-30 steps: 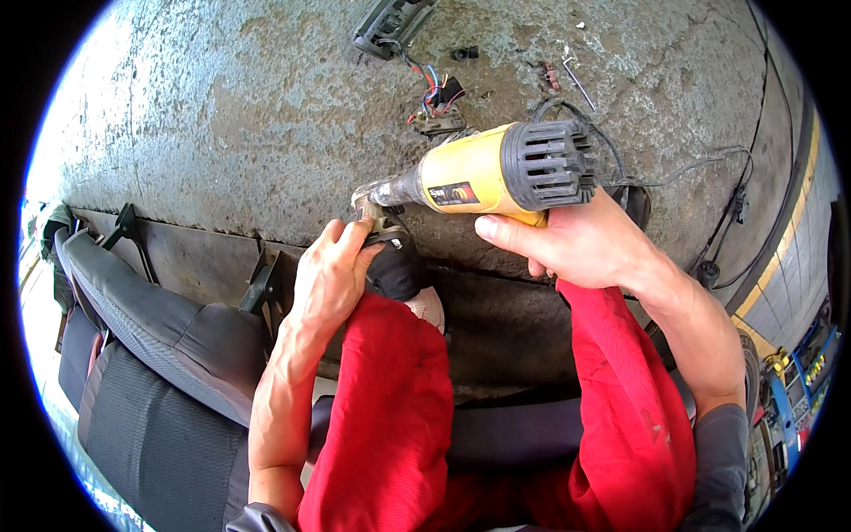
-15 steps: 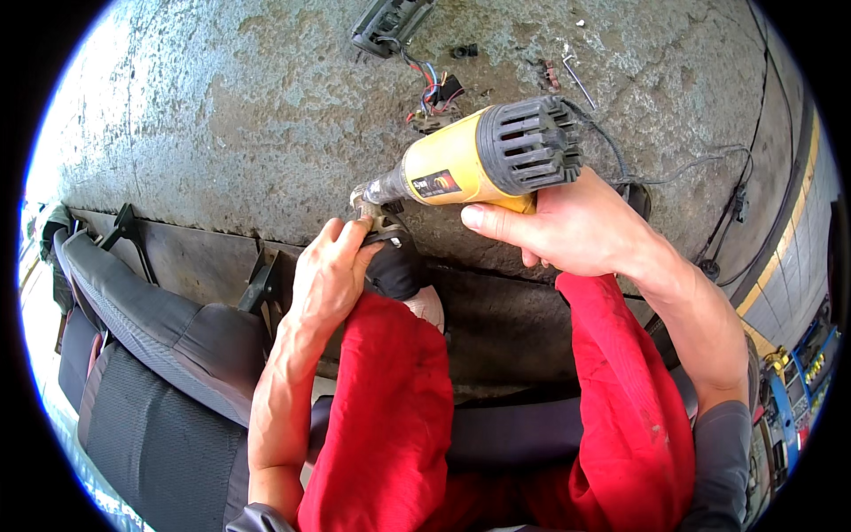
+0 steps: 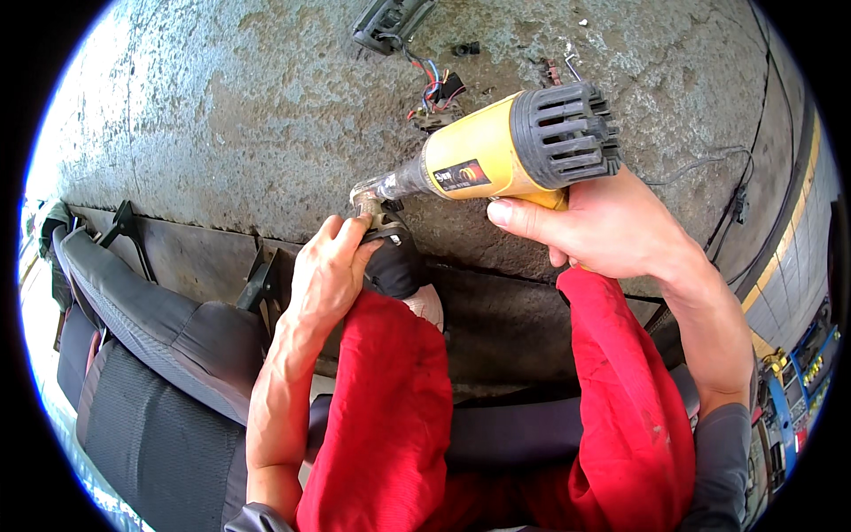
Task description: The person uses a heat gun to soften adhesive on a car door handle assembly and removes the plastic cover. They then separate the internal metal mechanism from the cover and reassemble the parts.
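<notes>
My right hand (image 3: 612, 222) is closed around the handle of a yellow heat gun (image 3: 474, 149) with a black vented rear end. Its metal nozzle (image 3: 401, 182) points left, toward the fingers of my left hand (image 3: 326, 270). That hand is pinched on a small brown and black part (image 3: 383, 229), mostly covered by the fingers. The part sits close under the nozzle's end; whether they touch, I cannot tell. Below it is a black shoe (image 3: 394, 269), beside my left knee in red trousers (image 3: 390, 390).
On the worn concrete floor (image 3: 239, 115) lie a black housing (image 3: 390, 25) with coloured wires (image 3: 434, 84), a small black piece (image 3: 465, 49) and a metal tool (image 3: 572, 62). Grey seats (image 3: 160, 310) stand at left. A cable (image 3: 780, 106) runs along the right, near blue trays (image 3: 784, 417).
The heat gun and my right hand have shifted right and slightly up, drawing the body back from my left hand. My left hand has stayed nearly still.
</notes>
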`<state>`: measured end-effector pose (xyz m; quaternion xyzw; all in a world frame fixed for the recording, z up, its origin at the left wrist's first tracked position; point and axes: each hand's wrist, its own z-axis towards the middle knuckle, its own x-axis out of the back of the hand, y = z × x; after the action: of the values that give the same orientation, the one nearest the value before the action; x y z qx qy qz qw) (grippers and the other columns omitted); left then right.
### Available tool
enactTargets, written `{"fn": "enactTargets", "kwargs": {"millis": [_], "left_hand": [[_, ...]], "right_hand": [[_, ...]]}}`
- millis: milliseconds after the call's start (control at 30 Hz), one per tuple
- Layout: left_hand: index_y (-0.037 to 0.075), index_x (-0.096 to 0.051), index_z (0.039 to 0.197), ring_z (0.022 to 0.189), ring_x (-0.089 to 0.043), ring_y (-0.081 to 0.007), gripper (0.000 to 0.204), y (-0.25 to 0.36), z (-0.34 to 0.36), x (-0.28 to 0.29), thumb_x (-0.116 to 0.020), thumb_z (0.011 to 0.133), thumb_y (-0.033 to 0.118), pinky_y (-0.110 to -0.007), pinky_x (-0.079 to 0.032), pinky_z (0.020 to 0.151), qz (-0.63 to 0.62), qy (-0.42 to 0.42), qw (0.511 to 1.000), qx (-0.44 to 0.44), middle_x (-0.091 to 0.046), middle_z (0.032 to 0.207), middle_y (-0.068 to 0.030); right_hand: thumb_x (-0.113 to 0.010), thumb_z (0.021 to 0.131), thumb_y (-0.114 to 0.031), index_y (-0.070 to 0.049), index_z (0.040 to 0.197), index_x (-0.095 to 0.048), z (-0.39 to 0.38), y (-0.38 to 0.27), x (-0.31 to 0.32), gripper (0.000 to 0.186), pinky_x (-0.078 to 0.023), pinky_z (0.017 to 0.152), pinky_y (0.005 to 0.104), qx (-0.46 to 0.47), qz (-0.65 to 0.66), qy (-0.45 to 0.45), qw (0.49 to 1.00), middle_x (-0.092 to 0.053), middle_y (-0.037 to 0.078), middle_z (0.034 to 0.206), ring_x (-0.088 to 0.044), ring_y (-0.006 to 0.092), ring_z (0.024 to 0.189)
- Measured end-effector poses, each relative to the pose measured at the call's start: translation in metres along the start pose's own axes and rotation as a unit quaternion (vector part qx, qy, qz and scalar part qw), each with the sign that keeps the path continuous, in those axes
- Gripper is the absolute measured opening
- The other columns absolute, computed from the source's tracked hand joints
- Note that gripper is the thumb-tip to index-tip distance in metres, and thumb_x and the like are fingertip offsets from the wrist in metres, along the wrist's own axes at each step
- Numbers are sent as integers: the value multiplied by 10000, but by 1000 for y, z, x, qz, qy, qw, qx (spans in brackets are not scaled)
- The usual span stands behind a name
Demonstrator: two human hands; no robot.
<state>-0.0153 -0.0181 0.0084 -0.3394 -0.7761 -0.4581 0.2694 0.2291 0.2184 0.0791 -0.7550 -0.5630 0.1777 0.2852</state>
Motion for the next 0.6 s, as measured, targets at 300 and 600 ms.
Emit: {"fn": "enactTargets", "kwargs": {"millis": [300, 600], "left_hand": [[42, -683, 1248, 855, -667, -425, 323, -2, -1, -1, -770, 964, 167, -493, -548, 730, -2, 2, 1000, -5, -636, 948, -182], [-4, -675, 1275, 922, -688, -454, 295, 0, -1, 3, -699, 1004, 111, -485, -559, 793, -4, -29, 999, 18, -669, 1021, -226]], "right_hand": [[-741, 1015, -349, -74, 1239, -736, -3, 1, 1, 354, -581, 600, 362, 19, -4, 1, 1000, -739, 72, 809, -675, 175, 573], [-733, 1013, -341, -86, 1243, -738, -4, 1, 1, 344, -583, 630, 377, 15, -20, 3, 1000, -746, 94, 816, -685, 202, 589]]}}
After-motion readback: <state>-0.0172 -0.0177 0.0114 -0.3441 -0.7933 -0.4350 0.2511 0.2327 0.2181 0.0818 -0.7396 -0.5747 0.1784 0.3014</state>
